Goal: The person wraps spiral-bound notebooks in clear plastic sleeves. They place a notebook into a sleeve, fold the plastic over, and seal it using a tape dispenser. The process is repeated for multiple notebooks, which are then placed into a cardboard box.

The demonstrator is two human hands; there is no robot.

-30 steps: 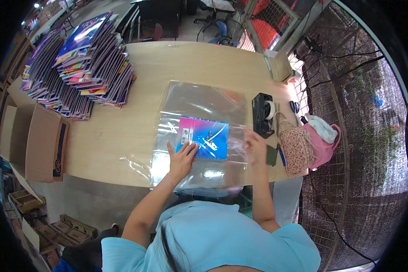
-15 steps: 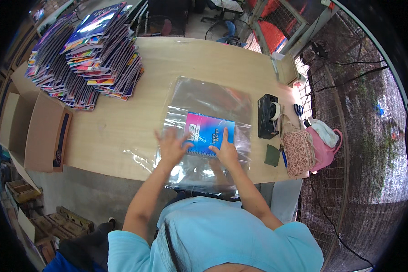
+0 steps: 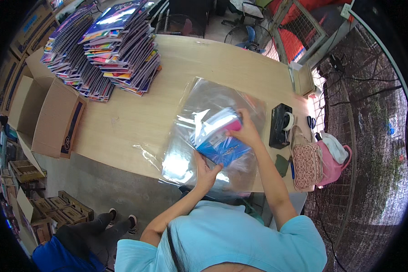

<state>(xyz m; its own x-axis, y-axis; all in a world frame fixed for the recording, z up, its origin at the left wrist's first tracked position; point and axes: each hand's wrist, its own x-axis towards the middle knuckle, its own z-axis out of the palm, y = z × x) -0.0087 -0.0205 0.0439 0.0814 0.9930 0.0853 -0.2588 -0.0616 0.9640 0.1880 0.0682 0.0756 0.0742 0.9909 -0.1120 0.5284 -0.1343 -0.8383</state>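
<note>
Clearly, both hands are busy with one thing: a blue-and-pink notebook (image 3: 226, 152), tilted over clear plastic sheets (image 3: 215, 90) near the front edge of the pale wooden surface (image 3: 122, 129). The left hand (image 3: 206, 176) has its grip closed about the lower left of the notebook, and the right hand (image 3: 245, 133) holds its right side, thumb on the cover. Glare hides whether plastic lies between skin and cover.

Just right of the sheets stands a black tape dispenser (image 3: 279, 129) with a pale roll, and beyond it dark-handled scissors (image 3: 311, 121). Nearer the person lie a dark green pad (image 3: 282, 166), a blue pen (image 3: 292, 170), a patterned pouch (image 3: 307, 165) and a pink bag (image 3: 334, 164) (a white cloth rests on top of it), crowding that end. Two tall, leaning stacks of spiral notebooks (image 3: 122, 54) take up the far left, with an open cardboard box (image 3: 59, 118) in front of them. A fan (image 3: 247, 38) stands past the far edge; at lower left, another person's legs (image 3: 99, 235) show over the floor.

As for writing, the notebook's cover carries lettering, slanted and half lost in reflections. The box bears a dark printed panel with a round mark, and the top covers of the stacks show print too small to read.
</note>
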